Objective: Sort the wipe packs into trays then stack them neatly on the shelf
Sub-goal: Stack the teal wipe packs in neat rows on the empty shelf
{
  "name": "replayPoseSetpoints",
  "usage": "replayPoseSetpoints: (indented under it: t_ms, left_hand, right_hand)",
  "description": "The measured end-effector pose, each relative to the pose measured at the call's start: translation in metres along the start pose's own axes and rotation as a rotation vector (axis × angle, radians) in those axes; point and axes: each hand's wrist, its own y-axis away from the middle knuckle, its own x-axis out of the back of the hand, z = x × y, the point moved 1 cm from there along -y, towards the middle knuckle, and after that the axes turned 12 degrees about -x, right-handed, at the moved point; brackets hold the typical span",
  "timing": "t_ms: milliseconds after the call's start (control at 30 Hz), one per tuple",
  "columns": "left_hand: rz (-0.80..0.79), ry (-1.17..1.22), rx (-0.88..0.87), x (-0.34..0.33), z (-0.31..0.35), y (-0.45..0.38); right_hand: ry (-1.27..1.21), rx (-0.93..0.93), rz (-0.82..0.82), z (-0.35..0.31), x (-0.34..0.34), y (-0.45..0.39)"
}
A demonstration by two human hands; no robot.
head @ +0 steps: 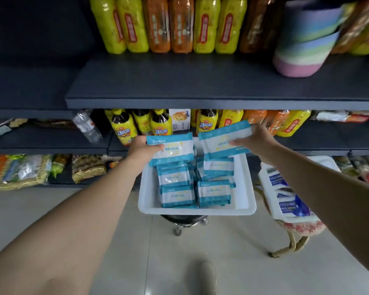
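Hands each gripping a teal wipe pack above the far edge of the white tray.

From where I sit, my left hand (141, 150) pinches one teal wipe pack (170, 152) over the far-left corner of the white tray (197, 209), and my right hand (256, 139) clamps a second teal pack (225, 137), tilted, over the far-right corner. More teal packs lie in loose rows inside this tray, which rests on a small wheeled stool (184, 222). A second tray (266, 182) with dark blue packs (290, 206) sits on a wicker stool to the right. My worry: the packs look slick, so either could slide from a thumb pinch, and any knock on the tray's rim could roll the stool and tip the stack.
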Motion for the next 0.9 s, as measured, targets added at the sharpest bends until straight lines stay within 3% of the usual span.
replayPoseSetpoints:
  t_ms: [467, 667, 900]
  left_hand:
    - [0.121, 0.21, -0.41, 0.151, 0.259, 0.011]
    - [0.147, 0.224, -0.528, 0.18, 0.339, -0.024]
    - [0.167, 0.206, -0.539, 0.175, 0.399, -0.113]
  right_hand:
    - [-0.372, 0.433, 0.079, -0.228, 0.081, 0.128]
    - [-0.412, 0.527, 0.083, -0.304, 0.112, 0.114]
    - [-0.407, 0.563, 0.061, -0.381, 0.141, 0.044]
